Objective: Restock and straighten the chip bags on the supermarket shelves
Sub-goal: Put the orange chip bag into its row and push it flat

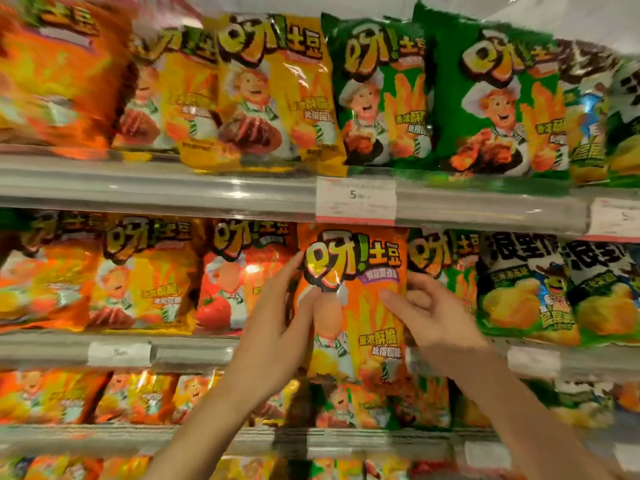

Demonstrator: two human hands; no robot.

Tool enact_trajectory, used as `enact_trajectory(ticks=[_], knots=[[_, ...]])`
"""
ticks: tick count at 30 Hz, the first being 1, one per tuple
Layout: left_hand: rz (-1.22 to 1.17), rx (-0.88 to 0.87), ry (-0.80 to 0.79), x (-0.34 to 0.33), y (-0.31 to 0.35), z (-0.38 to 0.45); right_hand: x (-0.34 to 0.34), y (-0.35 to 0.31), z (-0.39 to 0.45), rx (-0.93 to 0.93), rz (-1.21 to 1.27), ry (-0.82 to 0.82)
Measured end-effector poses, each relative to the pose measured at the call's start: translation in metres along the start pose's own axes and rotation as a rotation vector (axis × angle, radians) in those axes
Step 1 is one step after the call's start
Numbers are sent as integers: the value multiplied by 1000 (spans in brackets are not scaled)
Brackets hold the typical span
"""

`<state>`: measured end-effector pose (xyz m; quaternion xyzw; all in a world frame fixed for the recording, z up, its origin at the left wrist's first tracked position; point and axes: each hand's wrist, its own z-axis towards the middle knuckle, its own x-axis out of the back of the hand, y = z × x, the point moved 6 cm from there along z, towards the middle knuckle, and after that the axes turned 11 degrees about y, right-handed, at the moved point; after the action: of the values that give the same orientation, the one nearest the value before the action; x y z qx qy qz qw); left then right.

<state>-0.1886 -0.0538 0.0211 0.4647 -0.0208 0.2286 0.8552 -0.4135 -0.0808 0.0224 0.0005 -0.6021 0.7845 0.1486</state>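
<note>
An orange chip bag (360, 327) stands upright in front of the middle shelf, held between both hands. My left hand (277, 323) grips its left edge, thumb on the front and fingertips reaching toward the top corner. On the right edge, my right hand (429, 313) clasps the bag with the thumb across the front. The bag's lower end hangs past the middle shelf rail (194, 351). A red tomato bag (228, 282) sits just left of it and a green bag (446, 268) just right, partly hidden by my right hand.
The upper shelf (207, 188) carries orange, yellow (273, 95) and green bags (491, 105) leaning forward, with a price tag (356, 199) on its rail. Green corn-snack bags (526, 292) fill the middle shelf's right side. More bags (138, 396) line the lower shelves.
</note>
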Motion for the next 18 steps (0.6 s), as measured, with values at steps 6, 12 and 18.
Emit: enact_trajectory(ticks=[6,12,18], knots=[[136,-53,-70,-1,-3,27,-9,-11,25,5,-123,11],[449,-388,-112,0,2,18,-5,-18,43,46,-252,91],[663,-542,-186,-14,1,13,-11,-18,45,49,-322,129]])
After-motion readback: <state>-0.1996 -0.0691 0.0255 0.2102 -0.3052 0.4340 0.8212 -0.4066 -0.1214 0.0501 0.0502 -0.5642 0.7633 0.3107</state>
